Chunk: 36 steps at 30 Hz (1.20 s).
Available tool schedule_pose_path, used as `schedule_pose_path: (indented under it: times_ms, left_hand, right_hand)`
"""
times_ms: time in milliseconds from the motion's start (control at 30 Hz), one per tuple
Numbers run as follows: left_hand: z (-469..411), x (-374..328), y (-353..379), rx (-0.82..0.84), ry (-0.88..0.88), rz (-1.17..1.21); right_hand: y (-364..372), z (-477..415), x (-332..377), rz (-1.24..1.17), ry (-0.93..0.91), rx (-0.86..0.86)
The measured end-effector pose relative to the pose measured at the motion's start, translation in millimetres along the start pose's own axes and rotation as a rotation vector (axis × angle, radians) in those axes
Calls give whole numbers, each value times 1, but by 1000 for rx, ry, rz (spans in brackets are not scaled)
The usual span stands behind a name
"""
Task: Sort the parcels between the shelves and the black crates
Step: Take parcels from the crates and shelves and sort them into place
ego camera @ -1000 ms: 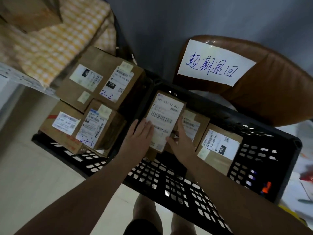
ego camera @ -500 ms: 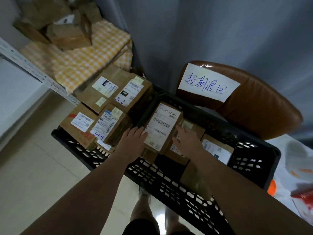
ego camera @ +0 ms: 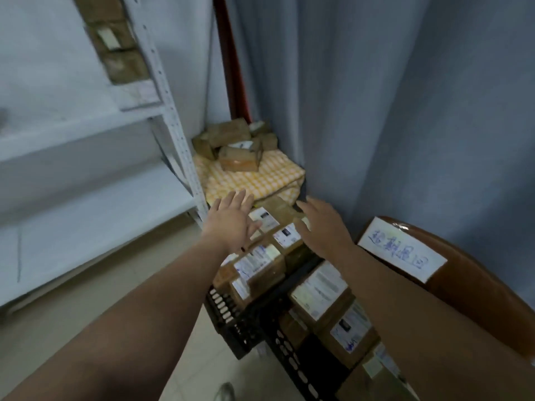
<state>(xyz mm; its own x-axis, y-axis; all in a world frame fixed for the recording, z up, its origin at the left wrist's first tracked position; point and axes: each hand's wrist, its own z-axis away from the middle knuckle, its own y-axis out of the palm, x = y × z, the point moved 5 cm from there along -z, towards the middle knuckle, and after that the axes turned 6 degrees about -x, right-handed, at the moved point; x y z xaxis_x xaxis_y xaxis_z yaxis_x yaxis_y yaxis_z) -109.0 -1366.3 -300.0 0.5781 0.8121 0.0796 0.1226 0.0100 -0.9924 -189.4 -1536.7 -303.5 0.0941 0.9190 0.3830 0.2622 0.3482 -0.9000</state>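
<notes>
Two black crates (ego camera: 231, 322) stand side by side on the floor, both filled with brown parcels bearing white labels. My left hand (ego camera: 231, 219) hovers flat, fingers spread, over the far parcels (ego camera: 285, 237) of the left crate. My right hand (ego camera: 321, 222) is also open with fingers extended, above the same far end. Neither hand holds anything. The labelled parcel (ego camera: 318, 286) lies in the right crate (ego camera: 292, 363), beside my right forearm. The picture is blurred by motion.
A white metal shelf unit (ego camera: 170, 123) stands at the left, with brown parcels (ego camera: 115, 41) on an upper level. A yellow checked cloth (ego camera: 252, 180) with several small boxes (ego camera: 237, 146) lies beyond the crates. A brown chair with a handwritten paper sign (ego camera: 402, 250) is at the right, and a grey curtain hangs behind.
Both hands let go of the labelled parcel, which now lies in the right crate, and reached forward over the left crate. The view swung up and left toward the shelf.
</notes>
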Motion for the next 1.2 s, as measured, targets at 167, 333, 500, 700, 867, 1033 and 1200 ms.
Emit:
schedule_pose_path:
  times_ms: [167, 333, 500, 700, 867, 1033, 1200]
  left_hand:
    - [14, 79, -45, -94, -101, -40]
    - [27, 176, -76, -188, -181, -45]
    - [31, 276, -103, -301, -246, -20]
    - [16, 361, -150, -423, -225, -81]
    - [-10, 408, -181, -508, -193, -64]
    - [-48, 442, -199, -570, -170, 75]
    - [-103, 473, -223, -625, -158, 118]
  right_hand:
    - [-15, -44, 82, -52, -107, -108]
    - [-1, -89, 164, -94, -157, -138]
    - [33, -130, 256, -161, -233, -154]
    - [20, -197, 345, -220, -297, -298]
    - [-2, -249, 388, -236, -331, -359]
    - [-21, -301, 400, -189, -349, -392]
    - [-49, -378, 409, -152, -363, -458]
